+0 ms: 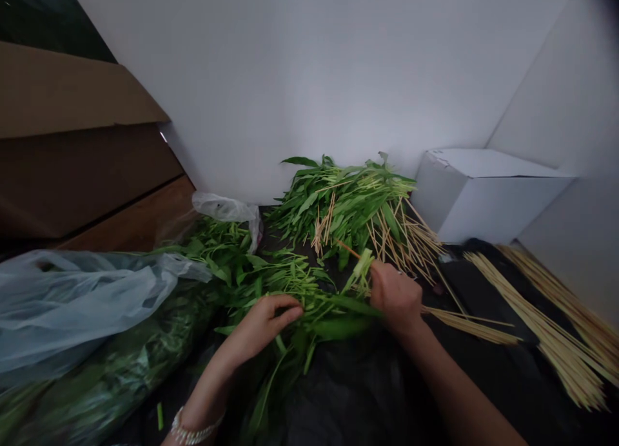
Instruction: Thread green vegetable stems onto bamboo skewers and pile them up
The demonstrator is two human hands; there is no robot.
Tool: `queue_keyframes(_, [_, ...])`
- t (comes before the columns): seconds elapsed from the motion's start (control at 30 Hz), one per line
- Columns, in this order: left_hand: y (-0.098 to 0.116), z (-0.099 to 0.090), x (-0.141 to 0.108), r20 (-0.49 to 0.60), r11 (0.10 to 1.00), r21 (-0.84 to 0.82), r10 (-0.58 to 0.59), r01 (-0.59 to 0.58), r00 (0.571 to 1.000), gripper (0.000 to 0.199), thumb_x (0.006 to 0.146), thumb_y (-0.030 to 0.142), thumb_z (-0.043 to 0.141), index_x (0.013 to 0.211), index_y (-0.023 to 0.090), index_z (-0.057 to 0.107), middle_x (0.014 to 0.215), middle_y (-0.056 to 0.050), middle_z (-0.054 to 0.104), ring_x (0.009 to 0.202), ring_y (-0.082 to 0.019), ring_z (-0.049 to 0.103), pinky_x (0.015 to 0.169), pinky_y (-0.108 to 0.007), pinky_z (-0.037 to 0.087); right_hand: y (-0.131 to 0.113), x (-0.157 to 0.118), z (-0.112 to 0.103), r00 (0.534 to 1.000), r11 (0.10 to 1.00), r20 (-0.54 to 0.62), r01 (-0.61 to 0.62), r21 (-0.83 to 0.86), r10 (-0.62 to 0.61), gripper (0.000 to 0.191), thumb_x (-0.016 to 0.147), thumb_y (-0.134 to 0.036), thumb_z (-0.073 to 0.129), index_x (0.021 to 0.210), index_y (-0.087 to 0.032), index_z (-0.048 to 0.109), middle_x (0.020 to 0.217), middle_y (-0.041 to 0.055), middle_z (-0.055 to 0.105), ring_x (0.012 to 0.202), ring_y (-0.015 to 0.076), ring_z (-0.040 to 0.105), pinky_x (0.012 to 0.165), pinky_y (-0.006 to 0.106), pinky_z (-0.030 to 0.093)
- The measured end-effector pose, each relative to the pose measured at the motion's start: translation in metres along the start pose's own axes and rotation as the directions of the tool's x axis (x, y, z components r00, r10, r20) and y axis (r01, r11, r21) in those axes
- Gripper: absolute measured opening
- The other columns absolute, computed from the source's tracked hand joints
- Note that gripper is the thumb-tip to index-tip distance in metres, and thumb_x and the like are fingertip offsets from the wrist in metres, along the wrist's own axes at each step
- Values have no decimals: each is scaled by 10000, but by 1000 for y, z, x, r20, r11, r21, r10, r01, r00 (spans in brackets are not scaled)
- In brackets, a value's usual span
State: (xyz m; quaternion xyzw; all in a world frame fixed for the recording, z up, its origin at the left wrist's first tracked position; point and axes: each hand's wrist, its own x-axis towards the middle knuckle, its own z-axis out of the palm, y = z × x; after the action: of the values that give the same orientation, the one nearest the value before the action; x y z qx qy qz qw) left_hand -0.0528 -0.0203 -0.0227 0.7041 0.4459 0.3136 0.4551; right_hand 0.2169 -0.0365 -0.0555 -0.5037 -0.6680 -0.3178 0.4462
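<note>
My right hand [395, 296] is closed round a thin wooden skewer [349, 249] with pale green stems [362, 271] bunched on it; the skewer's tip points up and left. To its left, my left hand [265, 322] has thumb and forefinger pinched at the edge of a pile of leafy greens [290, 278], on a green stem as far as I can make out. A long leaf [343, 327] between the hands is smeared by motion. Behind them lies a heap of skewered greens [348, 201], its bare sticks [411, 240] pointing towards me and to the right.
Loose skewers [471, 323] and bigger skewer bundles [541, 323] lie at the right, near a white box [498, 194]. Clear plastic bags [91, 310] holding greens occupy the left. A cardboard box [72, 169] stands behind them. A white wall [314, 66] closes off the back.
</note>
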Motion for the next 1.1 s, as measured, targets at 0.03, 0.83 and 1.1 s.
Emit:
queue_keyframes(0.03, [-5, -1, 0, 32, 996, 83, 16, -18, 999, 118, 727, 316, 723, 773, 220, 776, 792, -40, 750, 769, -232, 662, 725, -272, 495, 4, 0, -1, 999, 999, -8, -34, -27, 34, 212, 934, -158, 414, 1031, -143, 602, 697, 35, 637, 555, 117, 521, 574, 266, 337])
queue_keyframes(0.83, [-33, 45, -26, 562, 226, 735, 326, -639, 761, 89, 836, 211, 659, 752, 181, 663, 775, -64, 593, 824, -215, 482, 714, -339, 309, 15, 3, -2, 983, 982, -9, -186, -46, 186, 236, 949, -182, 418, 1042, -136, 631, 795, 72, 688, 638, 133, 599, 601, 237, 384])
queue_keyframes(1.1, [24, 26, -33, 491, 872, 268, 242, -409, 837, 55, 841, 218, 672, 881, 243, 700, 987, -25, 651, 947, -169, 565, 845, -294, 392, 14, 3, -2, 982, 981, 9, -186, -53, 187, 236, 960, -194, 411, 1012, -132, 633, 748, 46, 678, 590, 116, 577, 576, 240, 360])
